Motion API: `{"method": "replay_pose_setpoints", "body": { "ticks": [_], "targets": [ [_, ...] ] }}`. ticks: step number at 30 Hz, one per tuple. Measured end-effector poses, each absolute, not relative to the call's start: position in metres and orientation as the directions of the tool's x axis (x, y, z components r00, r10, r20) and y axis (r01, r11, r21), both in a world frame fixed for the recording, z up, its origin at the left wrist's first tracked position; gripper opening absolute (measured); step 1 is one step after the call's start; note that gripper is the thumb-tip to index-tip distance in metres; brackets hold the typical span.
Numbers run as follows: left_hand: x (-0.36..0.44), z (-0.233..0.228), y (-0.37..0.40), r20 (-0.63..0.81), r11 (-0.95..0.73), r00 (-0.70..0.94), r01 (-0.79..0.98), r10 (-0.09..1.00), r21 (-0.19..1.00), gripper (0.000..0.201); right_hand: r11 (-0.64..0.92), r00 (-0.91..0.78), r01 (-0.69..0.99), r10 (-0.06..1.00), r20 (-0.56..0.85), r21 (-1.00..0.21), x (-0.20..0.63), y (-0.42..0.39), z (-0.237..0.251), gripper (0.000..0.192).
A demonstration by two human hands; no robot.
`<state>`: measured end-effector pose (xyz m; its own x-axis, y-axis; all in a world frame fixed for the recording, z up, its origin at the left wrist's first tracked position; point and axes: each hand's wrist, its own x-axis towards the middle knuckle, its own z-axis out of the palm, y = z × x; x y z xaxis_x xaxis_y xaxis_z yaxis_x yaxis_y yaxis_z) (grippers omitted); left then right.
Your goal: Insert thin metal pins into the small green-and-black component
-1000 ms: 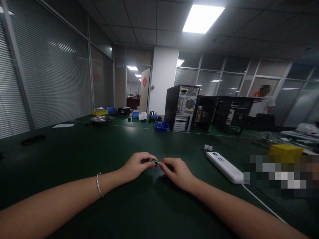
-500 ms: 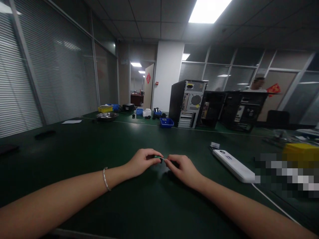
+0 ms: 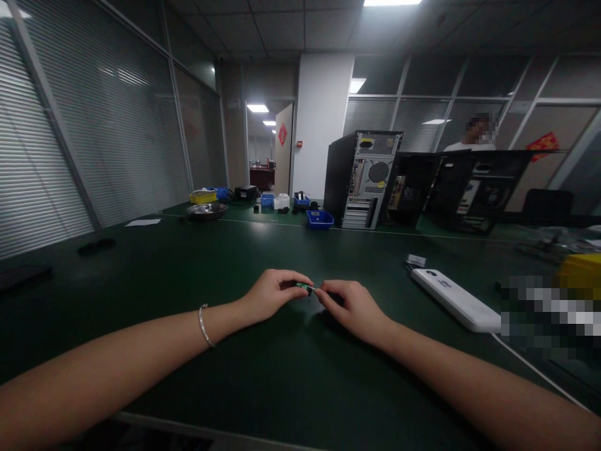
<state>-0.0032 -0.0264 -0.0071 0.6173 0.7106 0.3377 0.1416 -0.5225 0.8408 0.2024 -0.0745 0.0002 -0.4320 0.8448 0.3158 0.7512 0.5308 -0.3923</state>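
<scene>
Landmark: blue bin [image 3: 321, 225], on the green counter [image 3: 197, 263]; sides as the wearer sees them.

Item: small green part [image 3: 303, 285], straight toward the wearer from the blue bin, well apart from it, held at the left hand's fingertips. Detail too small to read.

Item: thin pale sliver [image 3: 312, 288], between the green part and the right fingertips; whether it belongs to the part, cannot tell.

Left hand [image 3: 277, 295]: nearer than the bin and to its left; thumb and fingers pinching the green part. Bracelet [image 3: 205, 326] at the wrist.

Right hand [image 3: 355, 308]: nearer than the bin and to its right; thumb and forefinger pinched on the sliver's end, other fingers curled.

Edges and room: the counter's near edge shows low, nearer than both hands and left of the bin. A broad span of green surface lies between hands and bin, widening left of it toward the paper [image 3: 143, 222].

Right of the bin: tall computer case [image 3: 370, 178], just beside it, further cases beyond; nearer, a white oblong device [image 3: 455, 300] with cable [image 3: 530, 363], bounding the right hand's side, apart from it.

Left of the bin: metal bowl [image 3: 207, 212]; yellow basket [image 3: 203, 197] behind the bowl.
</scene>
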Motion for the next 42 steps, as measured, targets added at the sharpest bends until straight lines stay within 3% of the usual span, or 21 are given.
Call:
{"method": "replay_pose_setpoints", "body": {
  "ticks": [17,24,31,42],
  "targets": [
    [0.001,-0.001,-0.031,0.226,-0.346,0.602,0.089,0.766,0.934,0.021,0.529,-0.423,0.715,0.848,0.32,-0.456,0.201,-0.073,-0.002,0.028],
    [0.0,-0.005,-0.027,0.246,-0.338,0.583,0.053,0.775,0.94,0.022,0.501,-0.404,0.74,0.864,0.299,-0.449,0.203,-0.072,0.0,0.028],
    [0.002,-0.016,-0.019,0.241,-0.222,0.584,-0.106,0.775,0.969,0.024,0.493,-0.37,0.723,0.868,0.331,-0.485,0.204,-0.07,0.0,0.026],
    [0.004,-0.008,-0.027,0.163,-0.216,0.641,0.004,0.75,0.976,0.029,0.577,-0.474,0.626,0.816,0.331,-0.525,0.201,-0.075,0.003,0.023]
  ]
}}
